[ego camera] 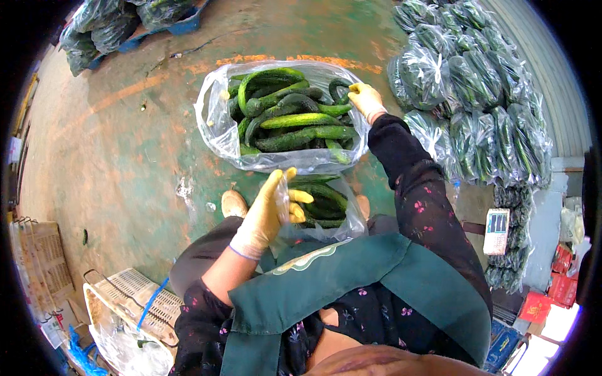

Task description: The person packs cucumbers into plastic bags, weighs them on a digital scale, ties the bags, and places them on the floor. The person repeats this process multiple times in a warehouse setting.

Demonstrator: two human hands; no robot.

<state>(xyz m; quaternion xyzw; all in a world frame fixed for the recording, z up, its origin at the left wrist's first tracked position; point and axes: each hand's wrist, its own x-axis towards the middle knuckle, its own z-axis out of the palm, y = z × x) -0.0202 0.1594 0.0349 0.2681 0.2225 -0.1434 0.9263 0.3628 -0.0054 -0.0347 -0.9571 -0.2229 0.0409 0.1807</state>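
Observation:
A large clear plastic bag (pixel 221 134), its mouth wide open, lies before me filled with curved green cucumbers (pixel 301 120). At its right side, my right hand (pixel 366 99), in a yellow-coated glove, pinches the end of a dark curled cucumber (pixel 335 88). Closer to my body, a smaller clear plastic bag (pixel 355 221) with several cucumbers (pixel 324 197) inside sits between my legs. My left hand (pixel 270 211), gloved likewise, holds the left edge of this smaller bag, the film crossing its fingers. Part of the smaller bag is hidden by that hand.
Bagged cucumbers (pixel 475 84) are stacked at the right, near a digital scale (pixel 497 230). More filled bags (pixel 113 30) rest on a blue pallet (pixel 186 26) at the upper left. A plastic crate (pixel 131 293) with a blue strap stands at the lower left.

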